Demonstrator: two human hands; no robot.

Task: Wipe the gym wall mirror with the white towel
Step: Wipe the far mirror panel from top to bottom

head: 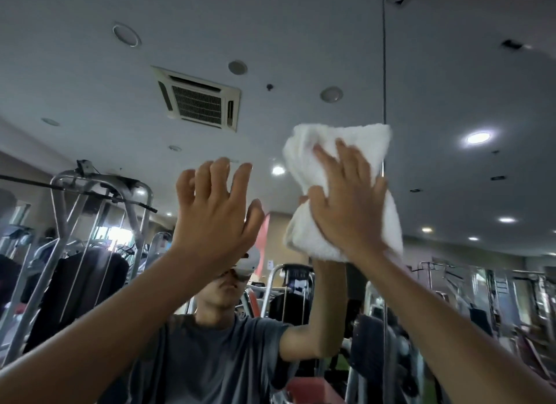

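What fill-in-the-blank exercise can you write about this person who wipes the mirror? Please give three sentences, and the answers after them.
1. The right hand presses a towel of ____ colour against the mirror.
2. The left hand is raised and holds ____.
3. In the reflection, the ceiling vent lies to the ____ of the towel.

Missing words: white; nothing; left.

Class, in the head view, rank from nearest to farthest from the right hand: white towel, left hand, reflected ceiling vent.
1. White towel, under the right hand.
2. Left hand, just to its left.
3. Reflected ceiling vent, upper left.
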